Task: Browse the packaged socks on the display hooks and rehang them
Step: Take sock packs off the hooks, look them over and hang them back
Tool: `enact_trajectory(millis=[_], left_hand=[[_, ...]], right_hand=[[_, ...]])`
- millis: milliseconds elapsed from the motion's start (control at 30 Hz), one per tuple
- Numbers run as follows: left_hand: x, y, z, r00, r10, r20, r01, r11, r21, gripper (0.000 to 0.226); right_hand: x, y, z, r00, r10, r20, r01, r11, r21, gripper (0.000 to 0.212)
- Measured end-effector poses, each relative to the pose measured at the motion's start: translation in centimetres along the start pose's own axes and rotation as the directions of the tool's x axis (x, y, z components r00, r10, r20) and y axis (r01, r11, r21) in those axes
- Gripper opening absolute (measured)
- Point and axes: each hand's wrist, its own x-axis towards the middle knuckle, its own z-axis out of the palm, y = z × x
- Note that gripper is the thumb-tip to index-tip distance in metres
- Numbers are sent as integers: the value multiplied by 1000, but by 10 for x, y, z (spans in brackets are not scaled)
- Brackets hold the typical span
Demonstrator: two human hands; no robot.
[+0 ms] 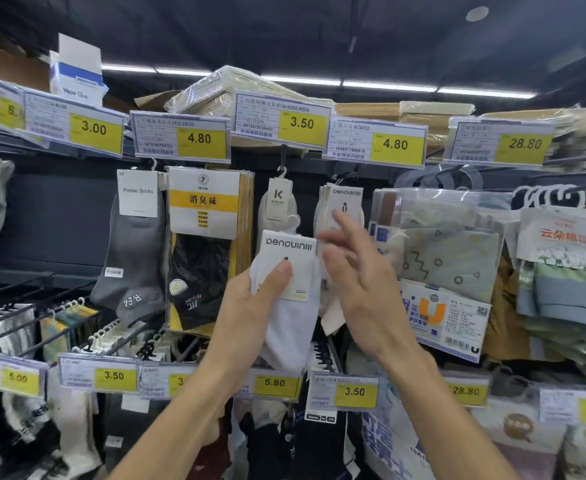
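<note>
The left hand [246,306] grips a white penguin sock pack [298,313] off the hooks, holding it upright in front of the display. The thumb lies flat on the white header card and the other fingers curl round behind the sock. The pack's plastic hanger loop stands free above the card, just below the hanging KUN AO pack [277,202].

The right hand [364,282] is open with its fingers spread and slightly bent, holding nothing. It is raised just right of the held pack, and its fingertips [340,220] overlap the lower edge of the hanging penguin packs [347,197]. These packs hang in a short row on their hook under the 4.80 price tag [395,144]. The hand is blurred, so I cannot tell whether the fingertips touch those packs.

To the left hang a flat yellow-banded sock packet [208,216] and a grey Kunao Socks pair [135,244]. To the right hang clear bags of patterned socks [450,251]. A 3.50 price tag [302,123] sits above the KUN AO pack, and a lower row of yellow price tags [355,391] runs beneath both forearms.
</note>
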Motion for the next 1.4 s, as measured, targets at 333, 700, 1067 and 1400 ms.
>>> enact_trajectory(millis=[333, 700, 1067, 1400], left_hand=[[-9, -20, -3, 986, 4, 164, -83, 875, 477, 34], [-17, -43, -11, 979, 41, 200, -189, 552, 812, 23], [-86, -43, 4, 866, 328, 378, -493, 688, 533, 22], [-405, -168, -9, 210, -644, 736, 47, 758, 650, 28]], right_hand=[[23, 8, -23, 936, 224, -270, -110, 918, 382, 33], [87, 46, -20, 980, 128, -154, -143, 985, -95, 41], [-97, -26, 9, 971, 119, -205, -164, 962, -219, 28], [-512, -88, 85, 153, 929, -336, -987, 163, 0, 21]])
